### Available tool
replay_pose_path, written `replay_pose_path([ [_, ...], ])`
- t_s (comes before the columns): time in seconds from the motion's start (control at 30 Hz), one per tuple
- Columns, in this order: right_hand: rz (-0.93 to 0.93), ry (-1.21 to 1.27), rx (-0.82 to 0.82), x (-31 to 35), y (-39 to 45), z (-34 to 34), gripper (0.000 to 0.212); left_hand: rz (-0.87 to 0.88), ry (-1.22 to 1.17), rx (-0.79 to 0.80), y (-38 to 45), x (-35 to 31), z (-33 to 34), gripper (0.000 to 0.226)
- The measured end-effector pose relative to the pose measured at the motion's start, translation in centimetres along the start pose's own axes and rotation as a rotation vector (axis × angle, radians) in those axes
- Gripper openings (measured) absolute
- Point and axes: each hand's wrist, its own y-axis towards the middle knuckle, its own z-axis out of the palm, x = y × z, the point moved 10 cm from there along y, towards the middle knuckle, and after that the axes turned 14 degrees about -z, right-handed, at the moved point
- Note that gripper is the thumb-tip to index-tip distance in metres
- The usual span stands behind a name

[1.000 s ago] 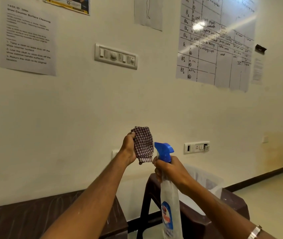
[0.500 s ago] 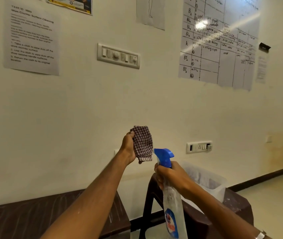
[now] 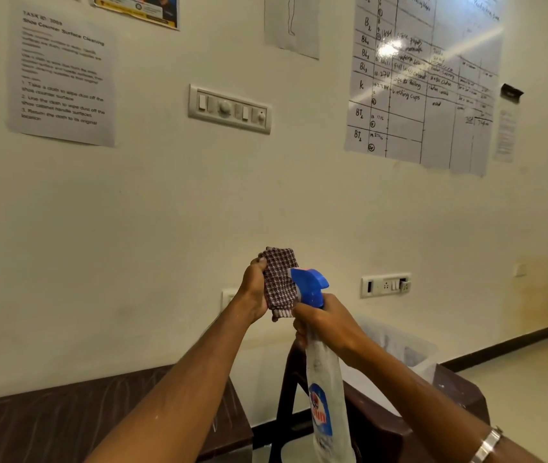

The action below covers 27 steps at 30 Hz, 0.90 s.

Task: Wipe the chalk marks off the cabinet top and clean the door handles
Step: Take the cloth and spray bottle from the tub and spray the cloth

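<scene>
We see the dark counter [image 3: 32,426] at seven o'clock. Our right grip [image 3: 327,324] holds the clear spray bottle [image 3: 327,392], contents unclear; at its eleven o'clock our left grip [image 3: 254,292] clutches the checked cloth [image 3: 277,282].

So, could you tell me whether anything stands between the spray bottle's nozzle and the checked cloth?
Nothing visible does. The spray bottle, gripped by the right hand, has its blue nozzle right against the checked cloth held up in the left hand.

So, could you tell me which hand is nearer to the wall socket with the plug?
Right. The right hand, gripping the spray bottle, sits just left of and below the socket; the left hand, holding the cloth, is farther left.
</scene>
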Motion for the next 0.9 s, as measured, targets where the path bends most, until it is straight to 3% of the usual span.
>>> replay_pose_path([
  [0.17, -0.015, -0.024, -0.075, 0.1, 0.4, -2.2, 0.019, 0.027, 0.009, 0.017, -0.4, -0.4, 0.5, 0.038],
  [0.47, -0.01, -0.014, -0.103, 0.6, 1.5, -4.3, 0.01, 0.018, 0.038, 0.045, -0.1, 0.1, 2.3, 0.037],
  [0.57, -0.007, -0.035, -0.126, 0.9, 2.0, -5.4, 0.02, 0.011, 0.057, 0.05, 0.4, 0.2, 3.0, 0.038],
  [0.9, -0.04, -0.082, -0.286, 3.0, 6.4, -12.7, 0.024, 0.06, 0.15, 0.064, 1.7, -0.8, 8.8, 0.027],
])
